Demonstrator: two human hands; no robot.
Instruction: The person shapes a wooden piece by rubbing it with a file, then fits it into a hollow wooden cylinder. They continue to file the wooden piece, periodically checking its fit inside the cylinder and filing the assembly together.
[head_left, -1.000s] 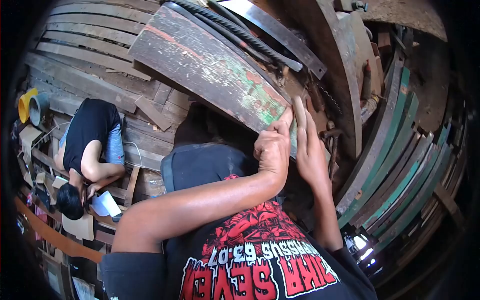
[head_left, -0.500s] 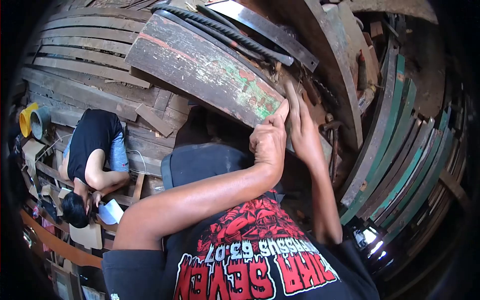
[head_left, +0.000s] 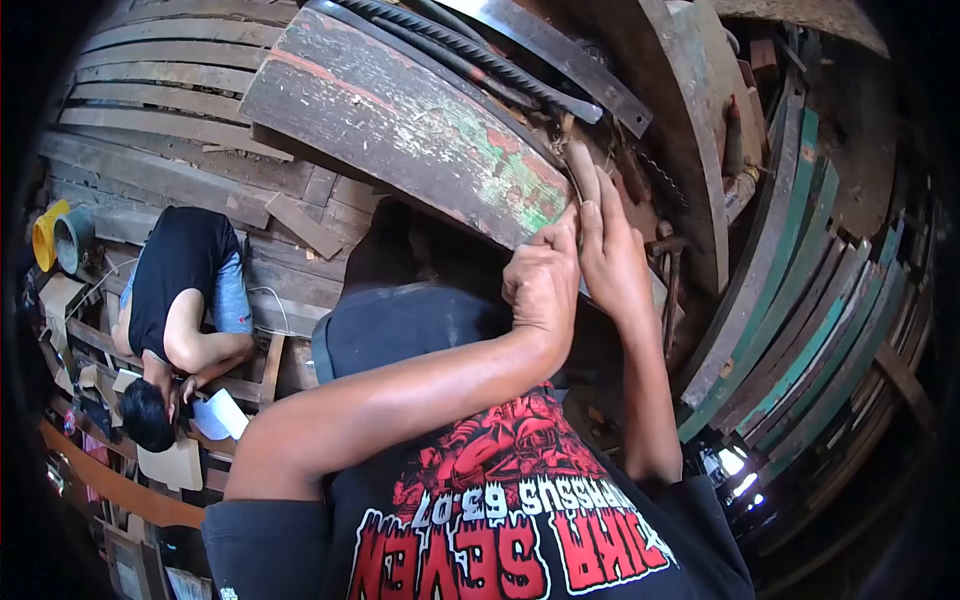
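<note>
A long weathered plank with flaking green and red paint slants from the upper left down to my hands. My left hand is curled on the plank's lower end, its index finger lying along the edge. My right hand presses against the same end from the right. Its fingers are straight and reach up to a small wooden stub. Both forearms rise from my black shirt with red print.
A ribbed steel bar and a flat metal strip lie above the plank. Curved green-edged boards are stacked at the right. At the left another person crouches on old planks over white paper, with a yellow bucket beyond.
Both hands have stayed at the plank's end and shifted slightly. My right hand's fingers have slid higher along the end, and my left index finger has folded closer to the edge.
</note>
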